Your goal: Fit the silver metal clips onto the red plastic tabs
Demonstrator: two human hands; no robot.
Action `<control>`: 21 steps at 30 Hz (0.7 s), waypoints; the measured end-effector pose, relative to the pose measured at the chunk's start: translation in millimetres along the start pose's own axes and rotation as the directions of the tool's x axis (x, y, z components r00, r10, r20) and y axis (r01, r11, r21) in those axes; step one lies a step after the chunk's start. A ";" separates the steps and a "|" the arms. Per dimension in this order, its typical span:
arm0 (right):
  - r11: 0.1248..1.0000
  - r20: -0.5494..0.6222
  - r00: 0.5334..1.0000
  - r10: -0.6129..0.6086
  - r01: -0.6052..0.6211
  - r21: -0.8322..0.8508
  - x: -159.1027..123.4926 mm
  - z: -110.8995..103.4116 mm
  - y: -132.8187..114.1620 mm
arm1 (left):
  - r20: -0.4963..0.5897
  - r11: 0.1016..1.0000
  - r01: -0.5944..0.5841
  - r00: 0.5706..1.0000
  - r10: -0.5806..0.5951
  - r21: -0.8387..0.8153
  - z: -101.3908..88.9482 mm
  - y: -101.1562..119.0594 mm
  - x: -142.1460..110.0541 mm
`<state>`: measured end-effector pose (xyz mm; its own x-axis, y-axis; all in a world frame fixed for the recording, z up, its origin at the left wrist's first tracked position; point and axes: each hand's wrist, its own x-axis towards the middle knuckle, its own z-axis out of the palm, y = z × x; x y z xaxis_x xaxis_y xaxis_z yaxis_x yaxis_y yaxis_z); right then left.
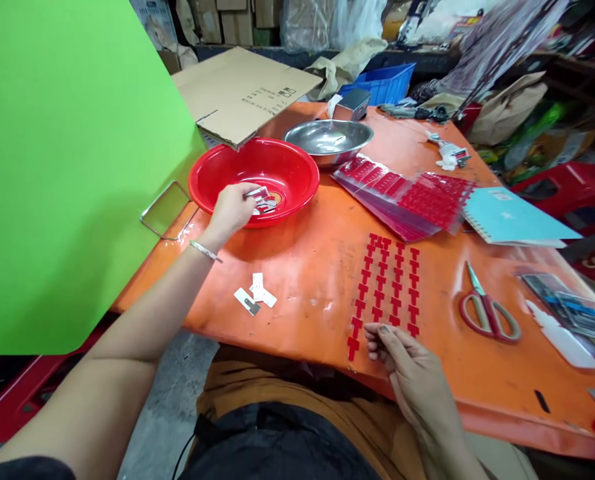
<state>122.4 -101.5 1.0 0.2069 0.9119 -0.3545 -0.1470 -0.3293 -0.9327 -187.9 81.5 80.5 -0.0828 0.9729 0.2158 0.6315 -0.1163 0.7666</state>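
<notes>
The left hand (232,210) is above the red plastic basin (222,163) and its fingers are closed narrow on a small bunch of red and white pieces (262,200), just over the basin bottom, where a yellow round mark (276,197) shows. A thin silver bracelet (204,252) is on this wrist. The right hand (412,367) is at the near edge of the orange surface (302,280). Its fingers are a little curved and the fingertips (377,333) touch the lower end of the rows of red T-shaped pieces (387,287), which lie in about four lines. I cannot tell if this hand pinches one piece.

Between the two hands lie some small white pieces (256,293) with a dark mark on one. Behind the basin stands a stainless steel bowl (327,139), and beside it lie plastic sheets of red pieces (402,200). On the right are scissors with red handles (487,313) and a pale blue spiral notebook (517,217). A flat cardboard sheet (242,93) overhangs the basin's far rim; it has dark printed lines, but they are too small to read. Further right, a yellow letter "S" (594,261) is readable on a red object. A flat green patch (67,173) covers the left side of the view.
</notes>
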 end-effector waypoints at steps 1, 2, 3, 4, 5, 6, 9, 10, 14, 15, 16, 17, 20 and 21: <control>0.999 0.011 1.000 -0.010 0.010 -0.045 -0.5 -1.0 2.6 | -0.008 0.993 0.032 0.999 -0.031 0.115 -5.5 -5.6 7.0; 0.996 0.019 1.000 -0.018 0.020 -0.084 -1.0 -2.1 4.7 | -0.012 0.976 0.052 0.999 -0.050 0.210 -9.8 -9.1 10.6; 0.993 0.024 0.999 -0.024 0.027 -0.115 -1.4 -3.4 6.1 | -0.017 0.958 0.046 0.999 -0.043 0.282 -12.8 -10.3 10.9; 0.990 0.024 0.999 -0.031 0.034 -0.140 -1.9 -4.8 6.9 | -0.039 0.944 0.023 0.999 -0.010 0.330 -14.8 -9.5 8.0; 0.987 0.022 0.999 -0.037 0.040 -0.159 -2.4 -6.3 6.9 | -0.077 0.933 -0.010 0.996 0.041 0.361 -15.8 -7.0 2.2; 0.984 0.017 0.999 -0.043 0.045 -0.173 -2.8 -8.1 6.3 | -0.113 0.922 -0.045 0.989 0.096 0.385 -15.9 -3.5 -6.4; 0.982 -0.027 0.998 -0.059 0.053 -0.179 -3.4 -14.1 1.8 | -0.041 0.886 -0.105 0.990 0.138 0.451 -10.4 6.8 -44.2; 0.984 -0.047 0.997 -0.058 0.049 -0.174 -3.2 -16.4 -0.1 | 0.061 0.871 -0.117 0.993 0.100 0.477 -6.6 8.3 -59.1; 0.988 -0.099 0.994 -0.053 0.037 -0.150 -2.2 -25.2 -5.5 | 0.364 0.794 -0.154 0.927 -0.090 0.589 14.2 2.5 -112.6; 0.989 -0.102 0.993 -0.053 0.038 -0.146 -2.0 -27.1 -5.8 | 0.385 0.785 -0.153 0.915 -0.117 0.600 19.2 -0.3 -121.7; 0.989 -0.102 0.993 -0.053 0.038 -0.141 -1.9 -28.7 -5.7 | 0.395 0.786 -0.144 0.909 -0.136 0.601 23.6 -3.0 -128.6; 0.990 -0.099 0.994 -0.050 0.036 -0.137 -2.0 -30.0 -5.2 | 0.400 0.796 -0.129 0.904 -0.150 0.591 27.0 -5.5 -133.2; 0.991 -0.084 0.995 -0.045 0.034 -0.130 -2.5 -31.8 -2.3 | 0.403 0.853 -0.050 0.894 -0.193 0.519 31.0 -11.4 -136.2; 0.991 -0.078 0.996 -0.050 0.040 -0.129 -2.8 -31.9 -1.1 | 0.405 0.867 -0.024 0.890 -0.208 0.498 30.6 -12.9 -134.8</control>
<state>152.9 -111.5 1.0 0.2892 0.9051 -0.3116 -0.0127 -0.3218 -0.9467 -161.3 -42.0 23.0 0.1075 0.9712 -0.2125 0.9333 -0.0249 0.3582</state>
